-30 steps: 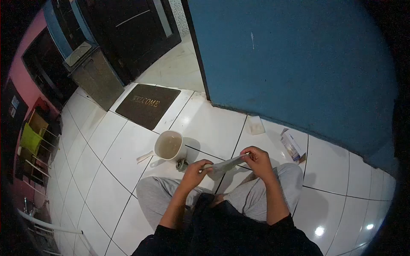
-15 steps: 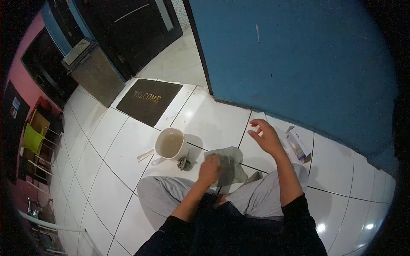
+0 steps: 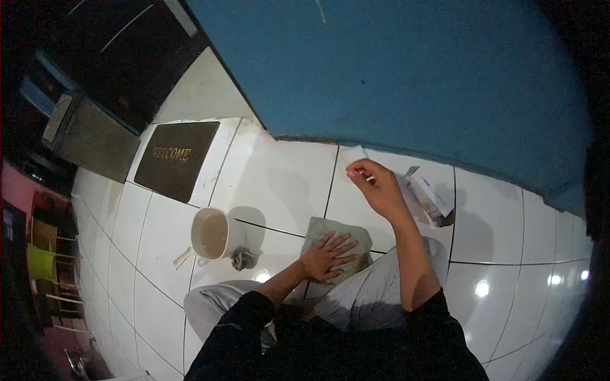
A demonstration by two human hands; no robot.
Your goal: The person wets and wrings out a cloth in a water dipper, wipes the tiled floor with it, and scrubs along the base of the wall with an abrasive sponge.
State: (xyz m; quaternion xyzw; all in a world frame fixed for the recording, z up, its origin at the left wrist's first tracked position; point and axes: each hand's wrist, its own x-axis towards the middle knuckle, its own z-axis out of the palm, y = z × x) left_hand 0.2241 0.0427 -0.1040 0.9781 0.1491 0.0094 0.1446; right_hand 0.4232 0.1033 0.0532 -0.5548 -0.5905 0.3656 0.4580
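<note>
Sitting with legs folded: one person, grey trousers (image 3: pixel 365 292), black sleeves (image 3: pixel 238 317). One grey cloth (image 3: pixel 324 225), on the floor just before the lap, partly under the left hand (image 3: pixel 327 257). That hand: palm down, fingers fanned wide, gripping nothing; the wide spread probably holds the cloth flat against the tile. One crumpled wad (image 3: pixel 243 258), left of the cloth, just beside a white tub (image 3: pixel 230 238) with handle. Tub upright, cloudy liquid (image 3: pixel 210 232) inside; likely set near the left knee for easy reach. Right hand (image 3: pixel 379 185), ahead of the right knee: fingers bent toward the thumb; whether anything small is pinched cannot be told. Just beyond, one white piece (image 3: pixel 354 154), partly hidden, material unclear. To its right, one open box (image 3: pixel 434 193). Surface: glossy white tile floor (image 3: pixel 292 178), dark joints, bright reflections. Room, outward: dark WELCOME mat (image 3: pixel 176 159); blue wall (image 3: pixel 413 76), worn along its foot; lidded bin (image 3: pixel 98 136); green chair (image 3: pixel 41 261), far left.
</note>
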